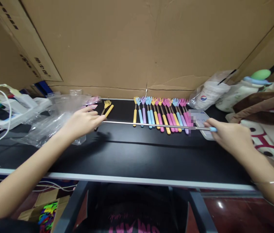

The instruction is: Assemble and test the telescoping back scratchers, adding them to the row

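A thin metal telescopic rod, drawn out long, spans level above the black table between my two hands. My left hand is closed on its left end, and the fingers hide that end. At the other end, my right hand pinches the rod just beside its light-blue tip. A yellow claw head on a dark shaft and a yellow handle lie beside my left fingertips. Behind the rod, several back scratchers in yellow, blue, purple and pink lie side by side, claws toward the cardboard.
Clear plastic bags and a white power strip with cables occupy the left. At right are a phone, a white cup, a bottle and a cloth bag. A cardboard wall closes the back.
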A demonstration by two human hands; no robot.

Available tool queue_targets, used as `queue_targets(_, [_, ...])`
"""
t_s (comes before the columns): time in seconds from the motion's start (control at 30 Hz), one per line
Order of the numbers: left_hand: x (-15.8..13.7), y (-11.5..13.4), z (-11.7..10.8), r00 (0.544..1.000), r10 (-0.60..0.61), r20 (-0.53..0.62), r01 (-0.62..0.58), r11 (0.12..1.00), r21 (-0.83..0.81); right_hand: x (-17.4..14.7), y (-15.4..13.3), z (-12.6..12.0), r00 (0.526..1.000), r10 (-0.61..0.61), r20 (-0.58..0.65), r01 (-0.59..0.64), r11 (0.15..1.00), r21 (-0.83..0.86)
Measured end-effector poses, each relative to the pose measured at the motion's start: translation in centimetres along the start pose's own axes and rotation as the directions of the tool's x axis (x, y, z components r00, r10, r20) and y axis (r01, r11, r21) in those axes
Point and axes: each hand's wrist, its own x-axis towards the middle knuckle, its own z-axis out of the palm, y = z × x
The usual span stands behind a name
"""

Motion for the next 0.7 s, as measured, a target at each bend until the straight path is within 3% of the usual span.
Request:
queue_targets(0.23, [4.0, 4.0, -2.2, 0.994, 0.017, -0.110, -0.029, 0.994, -0.103, 0.5, -6.0, -2.6, 0.986, -0.147, -0.084, 0.149, 0.989, 0.021])
queue_targets(0.5, [7.5, 7.7, -3.9, 0.998, 0.052, -0.035, -0.060, 0.942, -0.331, 0.9, -11.8, -5.7, 0.939, -0.343, -0.014, 0.342, 0.931, 0.129])
queue_targets(0.7, [8.3, 8.2, -4.1, 0.997, 0.069, -0.040, -0.079, 0.933, -0.352, 1.1, -13.5, -6.0, 0.914, -0.403, -0.045, 0.405, 0.900, 0.161])
